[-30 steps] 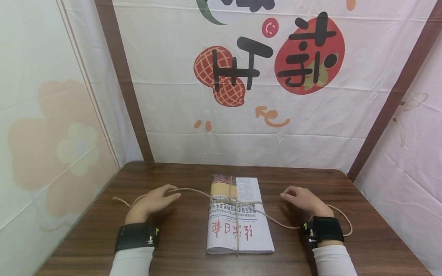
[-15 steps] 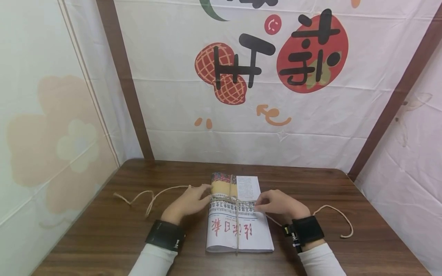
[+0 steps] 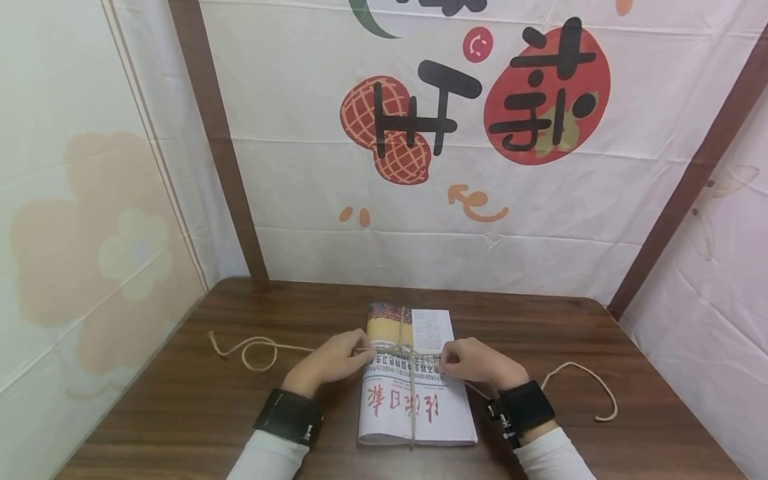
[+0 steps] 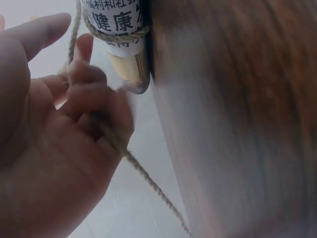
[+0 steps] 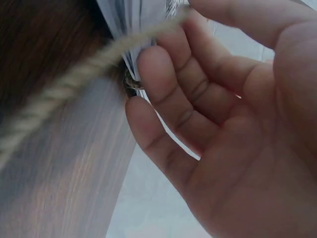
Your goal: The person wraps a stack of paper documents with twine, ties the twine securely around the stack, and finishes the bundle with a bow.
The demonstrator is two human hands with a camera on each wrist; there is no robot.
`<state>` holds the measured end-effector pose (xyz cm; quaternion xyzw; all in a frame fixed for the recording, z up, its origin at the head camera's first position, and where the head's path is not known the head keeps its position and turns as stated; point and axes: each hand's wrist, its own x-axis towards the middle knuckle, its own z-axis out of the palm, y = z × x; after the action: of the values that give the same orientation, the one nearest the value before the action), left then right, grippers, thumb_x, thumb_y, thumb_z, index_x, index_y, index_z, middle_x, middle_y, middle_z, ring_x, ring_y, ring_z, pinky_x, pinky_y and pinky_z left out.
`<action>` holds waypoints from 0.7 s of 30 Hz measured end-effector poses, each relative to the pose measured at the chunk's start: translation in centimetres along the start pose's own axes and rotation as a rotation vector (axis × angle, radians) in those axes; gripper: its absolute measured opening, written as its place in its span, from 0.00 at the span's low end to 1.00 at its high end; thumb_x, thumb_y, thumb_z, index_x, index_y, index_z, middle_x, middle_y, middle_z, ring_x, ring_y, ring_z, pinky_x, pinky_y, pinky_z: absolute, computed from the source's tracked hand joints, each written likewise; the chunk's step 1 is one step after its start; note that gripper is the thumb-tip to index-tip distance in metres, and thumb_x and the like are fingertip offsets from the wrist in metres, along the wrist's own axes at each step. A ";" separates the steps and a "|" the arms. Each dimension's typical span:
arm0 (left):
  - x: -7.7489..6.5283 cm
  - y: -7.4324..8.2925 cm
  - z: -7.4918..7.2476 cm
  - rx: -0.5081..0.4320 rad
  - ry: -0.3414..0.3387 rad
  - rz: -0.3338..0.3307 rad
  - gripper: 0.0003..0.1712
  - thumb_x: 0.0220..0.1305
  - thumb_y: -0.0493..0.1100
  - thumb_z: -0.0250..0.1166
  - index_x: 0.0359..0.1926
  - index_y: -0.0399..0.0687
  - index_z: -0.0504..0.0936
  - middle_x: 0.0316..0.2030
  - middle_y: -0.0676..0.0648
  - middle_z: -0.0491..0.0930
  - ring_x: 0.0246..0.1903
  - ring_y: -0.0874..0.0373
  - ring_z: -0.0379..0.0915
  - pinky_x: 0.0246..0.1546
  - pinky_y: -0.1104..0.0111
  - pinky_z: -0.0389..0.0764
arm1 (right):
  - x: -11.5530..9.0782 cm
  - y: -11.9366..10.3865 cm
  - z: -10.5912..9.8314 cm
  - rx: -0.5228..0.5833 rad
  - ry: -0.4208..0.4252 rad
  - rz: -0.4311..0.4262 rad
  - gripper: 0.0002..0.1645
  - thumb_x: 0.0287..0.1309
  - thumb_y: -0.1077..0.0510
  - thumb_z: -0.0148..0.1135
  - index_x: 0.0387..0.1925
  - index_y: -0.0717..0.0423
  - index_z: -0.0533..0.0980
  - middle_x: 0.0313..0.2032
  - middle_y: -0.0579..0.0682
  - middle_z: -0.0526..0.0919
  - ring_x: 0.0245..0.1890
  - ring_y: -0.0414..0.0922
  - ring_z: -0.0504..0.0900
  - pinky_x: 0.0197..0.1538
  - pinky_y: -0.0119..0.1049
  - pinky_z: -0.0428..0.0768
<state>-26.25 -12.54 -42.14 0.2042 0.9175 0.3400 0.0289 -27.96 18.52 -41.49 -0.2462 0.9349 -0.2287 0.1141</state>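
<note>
A folded newspaper bundle (image 3: 447, 423) lies on the wooden table, bound crosswise with thin twine (image 3: 413, 400) that crosses near its upper middle. My left hand (image 3: 330, 363) is at the bundle's left edge. In the left wrist view, its curled fingers (image 4: 94, 99) grip one twine end (image 4: 156, 186), which runs out past the palm. My right hand (image 3: 483, 363) is over the bundle's right edge. Thumb and forefinger pinch the other twine end (image 5: 69, 82) in the right wrist view, while the remaining fingers (image 5: 158, 74) bend loosely beside the paper's edge.
The left twine tail (image 3: 288, 346) makes a small loop on the brown table (image 3: 240, 307). On the right, the other tail (image 3: 567, 364) curves beyond the wrist. A printed white cloth (image 3: 300, 253) hangs behind the table, with more cloth at both sides.
Both hands have moved inward from the table's sides to the bundle's edges and now hold the twine. The left tail has shifted and formed a loop; the bundle stays in place.
</note>
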 end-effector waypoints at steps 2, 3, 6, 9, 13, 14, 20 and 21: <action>-0.1 0.0 -0.1 0.007 -0.001 0.000 0.09 0.71 0.48 0.61 0.42 0.47 0.77 0.35 0.51 0.77 0.38 0.56 0.74 0.44 0.56 0.77 | 0.0 0.1 0.0 0.018 0.014 0.008 0.03 0.67 0.55 0.61 0.35 0.48 0.77 0.28 0.41 0.78 0.29 0.40 0.75 0.33 0.38 0.74; -0.2 0.0 -0.1 0.012 -0.002 -0.003 0.09 0.72 0.48 0.60 0.42 0.47 0.78 0.35 0.51 0.77 0.38 0.56 0.74 0.44 0.56 0.77 | 0.0 0.2 0.0 0.037 0.019 0.013 0.03 0.69 0.55 0.59 0.36 0.49 0.76 0.28 0.42 0.78 0.28 0.41 0.75 0.32 0.38 0.74; -0.3 0.1 -0.4 0.011 -0.019 -0.010 0.08 0.73 0.48 0.59 0.41 0.48 0.79 0.34 0.53 0.77 0.37 0.57 0.73 0.42 0.57 0.77 | -0.1 0.4 -0.1 0.100 0.024 0.025 0.03 0.73 0.56 0.54 0.41 0.51 0.72 0.26 0.45 0.75 0.25 0.41 0.73 0.28 0.37 0.72; -0.1 0.0 -0.6 0.001 -0.029 0.003 0.08 0.74 0.47 0.59 0.41 0.48 0.79 0.32 0.53 0.76 0.34 0.58 0.72 0.38 0.60 0.76 | -0.2 0.6 -0.3 0.121 0.046 0.003 0.04 0.74 0.57 0.53 0.44 0.52 0.72 0.24 0.44 0.71 0.23 0.41 0.70 0.27 0.35 0.69; 0.1 0.0 -1.1 -0.004 -0.026 0.025 0.10 0.75 0.48 0.58 0.41 0.48 0.80 0.30 0.54 0.75 0.32 0.58 0.70 0.35 0.61 0.75 | -0.1 1.1 -0.6 0.099 0.113 -0.069 0.05 0.74 0.55 0.54 0.44 0.51 0.74 0.24 0.41 0.68 0.24 0.39 0.69 0.28 0.34 0.69; 0.2 -0.1 -1.3 -0.003 -0.026 0.029 0.10 0.75 0.48 0.58 0.41 0.47 0.80 0.30 0.54 0.75 0.32 0.58 0.70 0.36 0.61 0.75 | -0.1 1.3 -0.8 0.099 0.124 -0.086 0.05 0.74 0.55 0.54 0.43 0.51 0.75 0.24 0.41 0.69 0.24 0.39 0.70 0.29 0.34 0.69; 0.0 -0.8 -2.3 0.004 -0.039 0.050 0.13 0.76 0.50 0.56 0.43 0.48 0.82 0.36 0.54 0.79 0.39 0.58 0.73 0.44 0.57 0.76 | -0.3 2.8 -1.3 0.136 0.120 -0.095 0.08 0.75 0.53 0.54 0.42 0.52 0.75 0.27 0.43 0.73 0.29 0.40 0.72 0.33 0.36 0.71; -0.1 -0.9 -2.5 -0.001 -0.044 0.051 0.13 0.76 0.51 0.56 0.43 0.49 0.82 0.36 0.53 0.80 0.39 0.58 0.74 0.44 0.56 0.76 | -0.4 3.1 -1.4 0.154 0.113 -0.090 0.09 0.75 0.53 0.54 0.42 0.52 0.75 0.29 0.44 0.74 0.30 0.41 0.72 0.34 0.36 0.71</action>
<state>-26.98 -14.70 -40.83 0.2351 0.9110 0.3364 0.0405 -29.35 21.69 -41.72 -0.2651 0.9076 -0.3180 0.0695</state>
